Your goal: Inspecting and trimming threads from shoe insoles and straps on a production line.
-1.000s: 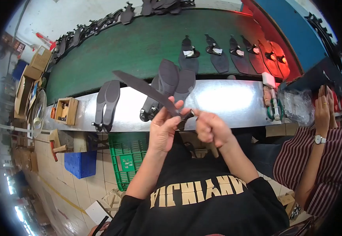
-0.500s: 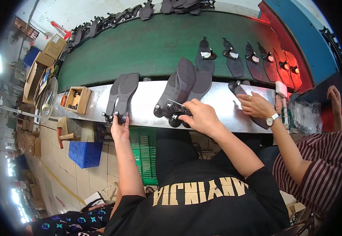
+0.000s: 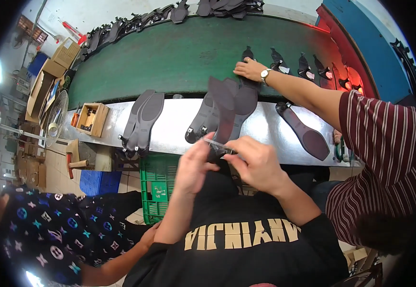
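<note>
My left hand (image 3: 194, 167) is closed at the strap end of a dark sandal (image 3: 223, 98), whose sole rises blurred by motion. My right hand (image 3: 258, 162) meets it there, fingers pinched round a thin metal tool (image 3: 217, 143) that points left across the strap. The fingers hide the exact contact between tool and strap. Behind the lifted sandal, more dark sandals (image 3: 247, 98) rest on the metal-topped bench (image 3: 172, 136). To the left lies an overlapping sandal pair (image 3: 150, 112), soles up.
A co-worker's watch-wearing hand (image 3: 251, 70) reaches over a sandal on the green belt (image 3: 169, 57). One sandal (image 3: 308, 136) lies at bench right. Left are a wooden box (image 3: 93, 119), a hammer (image 3: 76, 164) and a fan (image 3: 57, 119). Another person's patterned clothing (image 3: 64, 229) is close by my left arm.
My left hand has left the pair at left and come to the sandal by my right hand, which has lifted. The right co-worker's hand has moved from the bench to the belt.
</note>
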